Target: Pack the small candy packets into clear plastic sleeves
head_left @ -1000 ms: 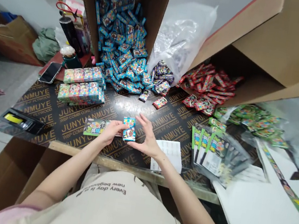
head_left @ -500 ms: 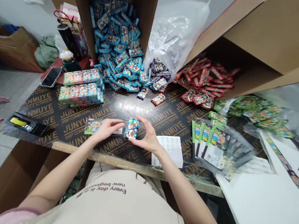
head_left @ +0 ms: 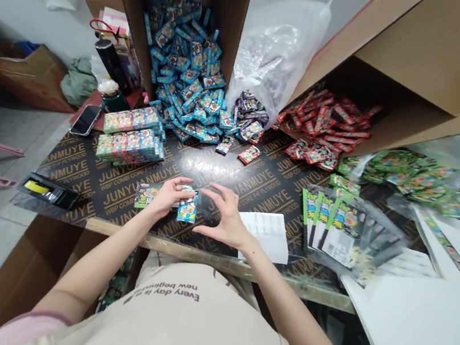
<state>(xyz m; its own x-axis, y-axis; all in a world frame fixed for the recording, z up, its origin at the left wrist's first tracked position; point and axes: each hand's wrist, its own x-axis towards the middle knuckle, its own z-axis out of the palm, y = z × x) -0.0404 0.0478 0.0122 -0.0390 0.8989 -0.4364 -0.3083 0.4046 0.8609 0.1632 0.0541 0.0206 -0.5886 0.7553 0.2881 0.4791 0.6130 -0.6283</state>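
Observation:
My left hand [head_left: 169, 194] is closed on a small blue packet [head_left: 187, 210] near the table's front edge, fingers over its top. Under and left of that hand lies a clear sleeve with a green card [head_left: 146, 194]. My right hand [head_left: 223, 217] hovers just right of the packet, fingers spread and curved, holding nothing. A heap of blue packets [head_left: 185, 79] spills from a cardboard box [head_left: 234, 0] at the back.
Purple packets [head_left: 248, 120] lie below a clear bag [head_left: 274, 52]. Red packets [head_left: 323, 129] spill from the right box, green packets [head_left: 402, 175] lie further right. Filled sleeves [head_left: 132, 135] are stacked left, empty sleeves [head_left: 335, 223] right. A label sheet [head_left: 266, 235], phone [head_left: 86, 119] and tape dispenser [head_left: 43, 191] also rest here.
The blue packet has passed from my right hand to my left and shifted left toward the green-card sleeve. My right hand has let go and opened.

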